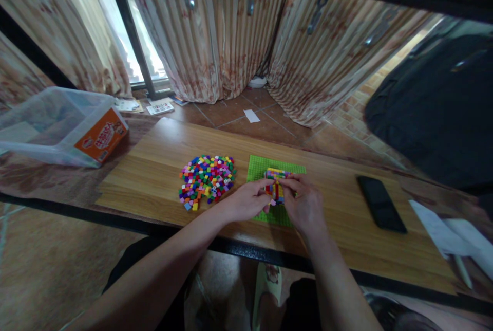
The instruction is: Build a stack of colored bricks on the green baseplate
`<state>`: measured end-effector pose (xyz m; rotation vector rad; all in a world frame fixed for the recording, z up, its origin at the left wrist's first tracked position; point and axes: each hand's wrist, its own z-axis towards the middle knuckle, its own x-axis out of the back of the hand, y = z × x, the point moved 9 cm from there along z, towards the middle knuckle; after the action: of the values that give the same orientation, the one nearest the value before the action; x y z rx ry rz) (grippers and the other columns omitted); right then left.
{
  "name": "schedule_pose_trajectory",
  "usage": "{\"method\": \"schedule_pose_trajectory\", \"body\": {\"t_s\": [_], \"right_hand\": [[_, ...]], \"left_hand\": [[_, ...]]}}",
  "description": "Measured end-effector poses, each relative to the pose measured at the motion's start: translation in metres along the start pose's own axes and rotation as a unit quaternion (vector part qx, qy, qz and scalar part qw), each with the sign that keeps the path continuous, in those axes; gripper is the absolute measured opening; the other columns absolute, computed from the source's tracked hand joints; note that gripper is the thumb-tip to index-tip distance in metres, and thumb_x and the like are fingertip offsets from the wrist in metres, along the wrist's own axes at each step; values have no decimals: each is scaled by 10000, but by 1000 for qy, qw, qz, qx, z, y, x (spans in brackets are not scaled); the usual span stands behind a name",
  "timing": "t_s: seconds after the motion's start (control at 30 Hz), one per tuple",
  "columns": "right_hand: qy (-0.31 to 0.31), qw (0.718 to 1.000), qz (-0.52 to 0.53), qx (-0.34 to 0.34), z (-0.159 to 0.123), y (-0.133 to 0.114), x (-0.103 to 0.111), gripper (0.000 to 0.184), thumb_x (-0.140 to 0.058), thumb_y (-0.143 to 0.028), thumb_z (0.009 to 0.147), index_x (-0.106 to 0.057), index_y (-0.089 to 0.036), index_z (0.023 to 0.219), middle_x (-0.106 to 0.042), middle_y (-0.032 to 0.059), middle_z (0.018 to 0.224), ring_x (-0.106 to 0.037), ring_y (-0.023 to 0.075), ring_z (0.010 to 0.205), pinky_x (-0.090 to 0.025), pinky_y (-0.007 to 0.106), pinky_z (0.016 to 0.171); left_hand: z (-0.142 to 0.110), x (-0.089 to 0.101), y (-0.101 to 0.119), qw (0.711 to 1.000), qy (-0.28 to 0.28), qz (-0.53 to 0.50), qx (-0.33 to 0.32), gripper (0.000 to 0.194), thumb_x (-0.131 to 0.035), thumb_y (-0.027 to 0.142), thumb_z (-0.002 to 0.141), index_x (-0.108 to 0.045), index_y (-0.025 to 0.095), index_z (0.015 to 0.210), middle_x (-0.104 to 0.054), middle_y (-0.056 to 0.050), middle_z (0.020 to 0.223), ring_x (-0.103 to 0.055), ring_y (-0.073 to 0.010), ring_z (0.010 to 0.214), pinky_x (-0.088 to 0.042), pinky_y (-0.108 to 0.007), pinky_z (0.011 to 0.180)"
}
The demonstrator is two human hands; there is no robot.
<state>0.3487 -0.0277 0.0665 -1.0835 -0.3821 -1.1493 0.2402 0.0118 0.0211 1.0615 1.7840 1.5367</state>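
Grip pressed in from both sides on a multicoloured block build

The left hand [248,200] has its thumb and fingers on the left side of the block build [278,172], with a small pink block [272,202] at its fingertips; the right hand [308,205] curls its fingers onto the right side. The build sits over a green studded baseplate [256,166], its far edge running left to right and slanting slightly nearer the person at the right. Fingers cover much of it, so its long axis cannot be told.

Left of the baseplate, loose blocks [208,179] lie heaped on the wood-grain tabletop [150,166]. A dark phone [381,204] lies well to the right, its long axis slanting, with white papers [431,225] beyond it. A clear plastic bin [57,133] with an orange label [100,136] stands at the far left. Beyond are brown floor tiles [231,111], patterned striped curtains [227,38] and a window [140,28].
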Motion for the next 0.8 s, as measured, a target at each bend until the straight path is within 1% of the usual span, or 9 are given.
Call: {"method": "schedule_pose_trajectory", "body": {"t_s": [0.17, 0.27, 0.47, 0.53, 0.6, 0.7, 0.8], "right_hand": [[-12, 999, -31, 3, 0, -3, -2, 306, -470, -164, 854, -772, -198, 890, -670, 107, 958, -643, 227, 908, -530, 379, 806], [-15, 999, -33, 0, -1, -3, -3, 314, -461, -158, 858, -768, -204, 904, -670, 103, 969, -640, 222, 916, -529, 379, 818], [28, 999, -6, -16, -5, -3, 2, 280, -470, -211, 885, -746, -197, 926, -679, 110, 985, -647, 229, 926, -530, 396, 819], [47, 998, 11, -28, -5, -5, 6, 269, -470, -236, 900, -732, -199, 947, -689, 110, 982, -648, 227, 918, -529, 398, 816], [53, 997, 43, -36, -4, -8, 8, 250, -483, -270, 911, -721, -210, 956, -699, 100, 978, -651, 218, 912, -528, 389, 816], [18, 994, 105, -40, -2, -15, 2, 230, -506, -313, 918, -713, -224, 967, -715, 75, 965, -658, 200, 899, -521, 373, 822], [-27, 988, 144, -51, -2, -20, -6, 238, -523, -345, 916, -714, -214, 971, -724, 77, 980, -661, 201, 906, -510, 368, 825]], "left_hand": [[-1, 3, 0, 1000, 9, -1, 8, 449, -490, 176, 818, -558, 138, 1261, -552, 44, 606, -447, -73, 466, -355, -198, 475], [-2, 5, 2, 1000, 12, -7, 2, 434, -492, 180, 821, -568, 142, 1247, -560, 47, 609, -463, -71, 469, -368, -193, 478], [-2, 15, 4, 997, 62, -56, 4, 432, -491, 164, 854, -532, 98, 1279, -599, 23, 660, -535, -78, 526, -437, -202, 533], [-1, 17, 3, 994, 78, -75, 4, 391, -493, 141, 858, -544, 89, 1242, -606, 16, 683, -552, -78, 541, -468, -216, 567], [0, 20, 3, 992, 88, -92, -1, 328, -501, 121, 855, -565, 89, 1175, -609, 13, 701, -570, -79, 557, -487, -226, 592], [1, 22, 4, 990, 93, -103, -16, 221, -506, 121, 859, -582, 95, 1066, -625, -1, 751, -592, -79, 587, -495, -224, 608], [0, 24, 9, 988, 94, -110, -49, 129, -515, 126, 861, -585, 105, 967, -643, -16, 801, -603, -84, 657, -513, -228, 658]]}}
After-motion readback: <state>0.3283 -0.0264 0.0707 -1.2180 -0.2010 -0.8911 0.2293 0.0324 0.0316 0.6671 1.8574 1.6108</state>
